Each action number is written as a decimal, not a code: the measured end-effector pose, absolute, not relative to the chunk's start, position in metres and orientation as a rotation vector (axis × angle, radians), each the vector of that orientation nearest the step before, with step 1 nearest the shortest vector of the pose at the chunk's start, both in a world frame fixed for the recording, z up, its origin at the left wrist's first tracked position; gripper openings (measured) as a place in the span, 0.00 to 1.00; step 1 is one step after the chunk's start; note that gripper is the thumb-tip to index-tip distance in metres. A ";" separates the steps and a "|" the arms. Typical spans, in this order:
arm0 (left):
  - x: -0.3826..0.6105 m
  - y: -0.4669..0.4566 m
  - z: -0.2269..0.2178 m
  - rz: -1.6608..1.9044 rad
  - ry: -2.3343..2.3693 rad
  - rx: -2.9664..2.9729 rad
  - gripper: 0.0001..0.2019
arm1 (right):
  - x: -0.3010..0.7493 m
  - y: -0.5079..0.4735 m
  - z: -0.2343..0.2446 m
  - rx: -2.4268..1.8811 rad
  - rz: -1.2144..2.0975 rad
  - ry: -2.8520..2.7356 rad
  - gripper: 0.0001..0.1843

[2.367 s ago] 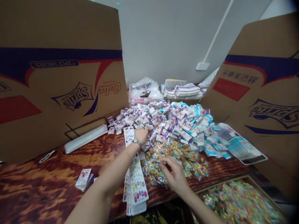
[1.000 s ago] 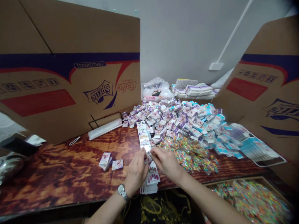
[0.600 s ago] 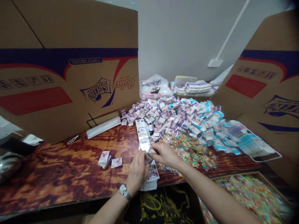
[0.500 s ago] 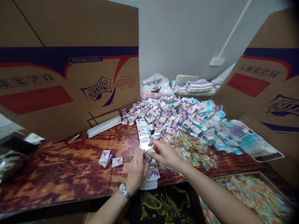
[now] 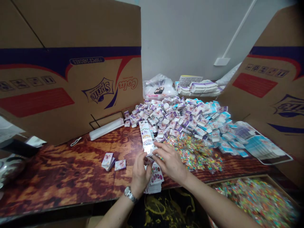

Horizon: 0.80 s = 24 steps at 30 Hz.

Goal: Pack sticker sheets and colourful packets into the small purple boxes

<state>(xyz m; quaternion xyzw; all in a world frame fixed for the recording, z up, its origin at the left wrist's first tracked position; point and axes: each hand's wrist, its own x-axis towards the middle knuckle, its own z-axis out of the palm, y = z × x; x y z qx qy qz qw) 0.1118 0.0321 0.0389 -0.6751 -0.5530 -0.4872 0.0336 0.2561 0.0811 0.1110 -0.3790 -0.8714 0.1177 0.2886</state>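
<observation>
On my remote feed, the left hand (image 5: 140, 175) pinches a small printed box (image 5: 148, 159) between thumb and fingers, and the right hand's (image 5: 172, 161) fingertips close on its upper end. I can't read its print. Sticker sheets (image 5: 146, 133) lie beneath those fingers. Left of and beyond them, 1 carton (image 5: 57, 126) reads "Sprite", "Cola" and "24BOXES"; candy packets (image 5: 194, 155) lie to their right.
</observation>
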 end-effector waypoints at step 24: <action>0.108 0.029 0.032 -1.290 -1.637 -2.176 0.25 | 0.249 0.098 0.116 -1.137 0.638 -2.434 0.11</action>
